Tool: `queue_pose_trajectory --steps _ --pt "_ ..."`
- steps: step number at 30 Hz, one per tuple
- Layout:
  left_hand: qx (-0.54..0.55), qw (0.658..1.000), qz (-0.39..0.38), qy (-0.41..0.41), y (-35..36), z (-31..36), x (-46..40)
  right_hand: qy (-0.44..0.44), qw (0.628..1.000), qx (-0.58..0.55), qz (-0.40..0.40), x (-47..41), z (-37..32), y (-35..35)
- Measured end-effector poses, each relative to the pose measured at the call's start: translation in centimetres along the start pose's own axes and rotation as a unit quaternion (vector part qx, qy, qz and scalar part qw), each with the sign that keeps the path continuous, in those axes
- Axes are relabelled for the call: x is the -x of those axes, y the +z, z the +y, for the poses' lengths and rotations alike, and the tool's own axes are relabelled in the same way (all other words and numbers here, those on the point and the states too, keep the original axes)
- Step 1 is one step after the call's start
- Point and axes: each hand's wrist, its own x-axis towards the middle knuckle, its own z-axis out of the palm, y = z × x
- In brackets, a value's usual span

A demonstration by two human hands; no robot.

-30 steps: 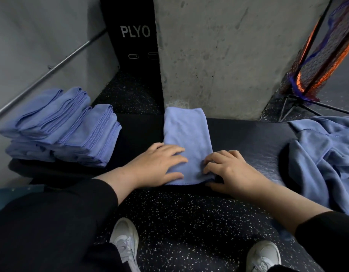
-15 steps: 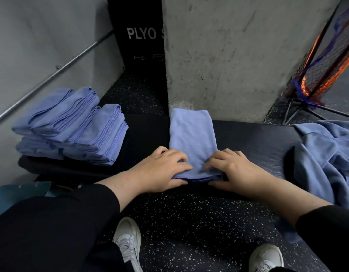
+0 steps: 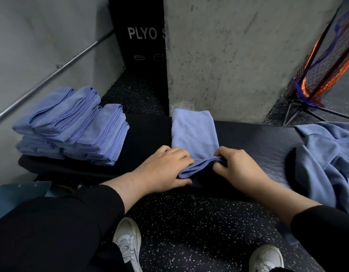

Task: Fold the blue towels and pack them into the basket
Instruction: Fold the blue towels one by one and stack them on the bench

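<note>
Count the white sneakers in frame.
2. One sneaker sits bottom centre-left on the speckled floor, below the left forearm; the other sneaker is at bottom right, cut off by the frame edge.

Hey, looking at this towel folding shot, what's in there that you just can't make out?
Head view only:
- Basket: not in view at all.
- Unfolded towel pile: cut off by the right edge.
- Left hand thumb and right hand fingertips: tucked under the lifted edge of the towel.
- Folded stack: towel count is too dense to tell.
- PLYO sign: wording is hidden behind the concrete pillar.
</note>
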Motion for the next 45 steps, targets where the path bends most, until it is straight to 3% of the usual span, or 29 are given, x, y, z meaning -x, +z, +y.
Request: queue_pose_trajectory --steps 4,6,9,12,15,18,23,35,39,42,43,45 --pt "0.19 0.972 0.046 -0.134 -0.3 -0.2 -0.5 -0.015 0.998 -0.017 -0.051 0.0 0.1 -0.6" --pt "0.226 0.96 0.036 -0.162 -0.7 -0.2 -0.6 -0.038 0.994 0.038 -0.094 0.2 0.3 -0.3" --pt "0.257 0.95 0.033 -0.173 -1.5 -0.3 -0.7 -0.059 0.995 0.045 -0.068 0.0 0.2 -0.5" --pt "0.307 0.935 0.023 -0.175 -2.4 -0.6 -0.7 -0.021 0.999 -0.025 -0.041 -0.2 -0.6 -1.9" --pt "0.396 0.903 0.017 -0.165 -3.6 -0.3 -0.4 0.04 0.985 -0.15 -0.073 -0.3 -1.6 -3.9" --pt "0.438 0.879 0.012 -0.19 -4.2 -0.5 0.1 0.06 0.973 -0.19 -0.115 0.1 -2.1 -4.4" --pt "0.363 0.898 0.029 -0.248 -3.8 -1.4 -0.1 0.106 0.977 -0.164 -0.083 -0.7 -1.5 -2.6" --pt "0.292 0.883 0.059 -0.363 -3.2 -3.6 -4.3 0.163 0.986 -0.003 -0.02 -6.7 -0.9 -0.2" --pt "0.158 0.906 0.058 -0.388 -2.9 -3.9 -4.2 0.207 0.977 0.055 0.0 -7.2 -0.1 0.7" --pt "0.047 0.952 0.15 -0.264 -2.7 -3.8 -3.6 0.155 0.979 0.072 0.11 -6.6 0.0 0.7" --pt "0.025 0.966 0.168 -0.195 -2.6 -3.7 -3.4 0.082 0.981 0.083 0.155 -6.4 0.0 0.5" --pt "0.001 0.986 0.129 -0.108 -2.0 -3.5 -3.0 -0.079 0.975 0.093 0.185 -5.7 -0.7 0.3"
